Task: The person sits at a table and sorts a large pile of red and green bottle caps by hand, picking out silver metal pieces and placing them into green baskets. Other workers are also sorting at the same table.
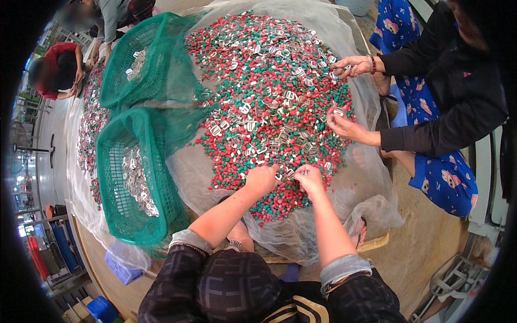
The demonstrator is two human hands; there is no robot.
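A wide heap of small red, green and white pellets (237, 142) lies in front of me, with flat silvery metal buckles (280, 142) scattered through it. Over the near part of the heap, my left hand (262, 179) is closed, a metal buckle (278, 176) at its fingertips. Close beside it, my right hand (308, 178) pinches at another buckle (291, 174). Its fingertips are partly curled, so the grip is only partly visible. The two hands are a short gap apart, both low over the pellets.
Two green baskets (116, 226) draped with green netting stand at the left, buckles (141, 185) inside. Whitish mesh sheeting (377, 212) lies under the heap. At the right, a co-worker's hands (350, 126) pick over the pellets. Two more people work at the far left.
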